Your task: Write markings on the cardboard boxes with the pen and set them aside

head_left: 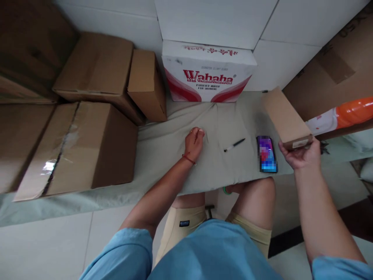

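Note:
My right hand (301,154) is closed round the near end of a long, narrow brown cardboard box (284,116), holding it tilted above the grey-green cloth (163,155) that covers the low surface. My left hand (194,142) rests on the cloth with its fingers pinched together; a thin stick-like thing lies just beside its fingertips, and I cannot tell whether it is held. A black pen (234,145) lies between the hands. A phone (267,154) with a lit screen lies flat just left of the right hand.
Large brown cartons (87,144) are stacked at the left. A white and red Wahaha water carton (206,72) stands at the back against white boxes. More cardboard and an orange and white bag (346,112) are at the right. My knees are under the cloth's front edge.

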A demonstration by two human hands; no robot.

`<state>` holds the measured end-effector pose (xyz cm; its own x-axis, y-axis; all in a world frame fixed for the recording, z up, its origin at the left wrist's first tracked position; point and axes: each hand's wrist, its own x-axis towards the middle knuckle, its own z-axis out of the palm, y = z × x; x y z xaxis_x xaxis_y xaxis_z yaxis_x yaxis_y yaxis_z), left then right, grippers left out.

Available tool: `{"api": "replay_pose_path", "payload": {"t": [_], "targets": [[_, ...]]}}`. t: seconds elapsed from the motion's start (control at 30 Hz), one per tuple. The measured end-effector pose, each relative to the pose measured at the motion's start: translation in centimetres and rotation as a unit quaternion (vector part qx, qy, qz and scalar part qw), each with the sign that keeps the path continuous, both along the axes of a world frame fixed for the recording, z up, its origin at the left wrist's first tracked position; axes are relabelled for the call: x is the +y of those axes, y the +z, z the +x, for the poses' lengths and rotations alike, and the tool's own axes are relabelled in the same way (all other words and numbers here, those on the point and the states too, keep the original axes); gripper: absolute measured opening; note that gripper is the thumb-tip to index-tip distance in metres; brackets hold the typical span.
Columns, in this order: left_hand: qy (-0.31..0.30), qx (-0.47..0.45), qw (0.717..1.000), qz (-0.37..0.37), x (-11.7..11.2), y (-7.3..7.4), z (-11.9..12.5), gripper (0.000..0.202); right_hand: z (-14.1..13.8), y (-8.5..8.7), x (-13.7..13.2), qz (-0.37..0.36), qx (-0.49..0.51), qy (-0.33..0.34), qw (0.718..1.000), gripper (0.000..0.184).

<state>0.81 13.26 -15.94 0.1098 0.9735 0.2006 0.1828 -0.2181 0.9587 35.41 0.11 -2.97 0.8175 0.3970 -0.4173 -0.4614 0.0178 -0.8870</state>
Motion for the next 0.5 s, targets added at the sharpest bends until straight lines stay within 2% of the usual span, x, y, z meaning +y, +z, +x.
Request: {"api": "replay_pose_path", "payload": {"t": [0.1,0.17,0.23,0.33,0.5], "targets": [[-0.008,0.009,1.0,0.001,0.1,-0.1,0.0,0.032,2.9,-1.5,2.5,0.005,0.015,-0.023,1.0,0.046],[-0.014,0.016,1.0,-0.001,0.1,-0.1,0.0,0.026,4.7,-2.2,3.5,0.006,0.053,-0.006,0.999,0.063],[-0.017,0.021,1.0,-0.003,0.1,-0.1,0.1,0.023,6.1,-2.7,4.0,-0.012,0.081,0.027,0.996,0.072],[-0.018,0.025,1.0,-0.003,0.1,-0.1,0.1,0.022,7.0,-3.2,4.0,-0.035,0.084,0.035,0.995,0.069],[-0.016,0.021,1.0,-0.001,0.1,-0.1,0.1,0.023,6.1,-3.4,2.9,0.007,0.106,-0.01,0.994,0.06]]}}
